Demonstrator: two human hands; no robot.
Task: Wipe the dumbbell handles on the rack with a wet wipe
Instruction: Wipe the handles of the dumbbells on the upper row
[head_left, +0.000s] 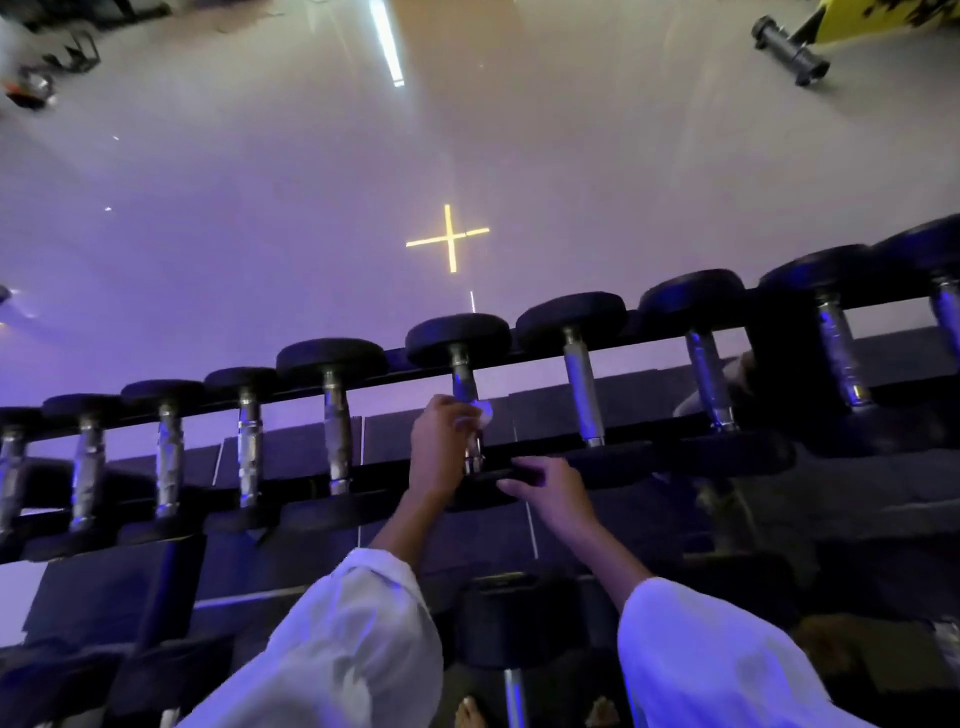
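Observation:
A row of black dumbbells with chrome handles lies across the black rack (545, 353). My left hand (440, 441) grips the handle of the middle dumbbell (462, 382) with a pale wet wipe (484, 411) showing at my fingertips. The lower part of that handle is hidden by my fingers. My right hand (550, 488) rests on the near black head of the same dumbbell, fingers loosely bent over its edge. Both arms wear white sleeves.
Neighbouring dumbbell handles stand to the left (337, 431) and to the right (583, 400). A lower tier holds another dumbbell (511, 618) just under my arms. Behind the rack is a mirror wall reflecting ceiling lights (448, 238) and gym gear (789, 49).

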